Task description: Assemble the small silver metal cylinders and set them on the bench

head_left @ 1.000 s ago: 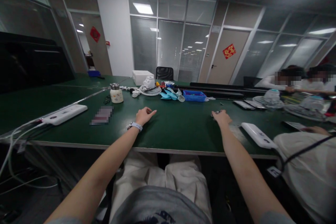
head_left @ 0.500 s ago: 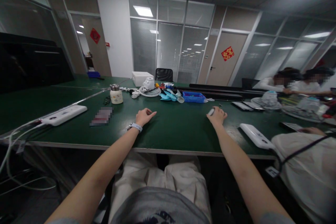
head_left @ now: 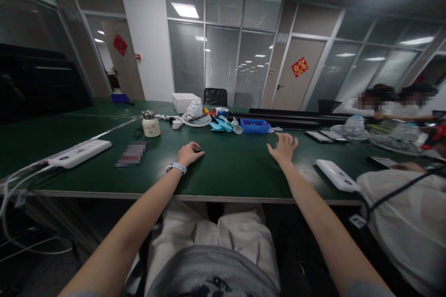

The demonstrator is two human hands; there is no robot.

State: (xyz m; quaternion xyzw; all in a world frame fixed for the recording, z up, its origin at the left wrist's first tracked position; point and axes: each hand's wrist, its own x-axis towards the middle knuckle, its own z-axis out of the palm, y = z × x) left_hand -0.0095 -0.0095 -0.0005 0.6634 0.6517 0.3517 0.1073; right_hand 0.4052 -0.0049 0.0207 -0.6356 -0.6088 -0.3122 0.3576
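My left hand [head_left: 190, 153], a watch [head_left: 177, 167] on its wrist, rests low over the green table with its fingers curled in. A small dark bit shows between thumb and fingers, too small to name. My right hand [head_left: 284, 147] is open above the table, fingers spread and nothing seen in it. Beyond it stands a blue tray [head_left: 256, 126]. Left of the tray lie light-blue fan blades [head_left: 223, 124] and a white fan grille [head_left: 197, 120] with a white fan part [head_left: 195, 108] on it.
A cream bottle [head_left: 151, 126] and a blurred-out flat object [head_left: 131, 154] are on the left. White power banks [head_left: 81, 153] with cables lie at both sides. Black bars [head_left: 284, 117] and a white box [head_left: 186, 101] are behind. A person's sleeve [head_left: 393, 195] is close on the right.
My right hand has opened from a curled grip, and the pale thing between its thumb and finger no longer shows. My left hand stays nearly in place, fingers still curled. The view shifted slightly.
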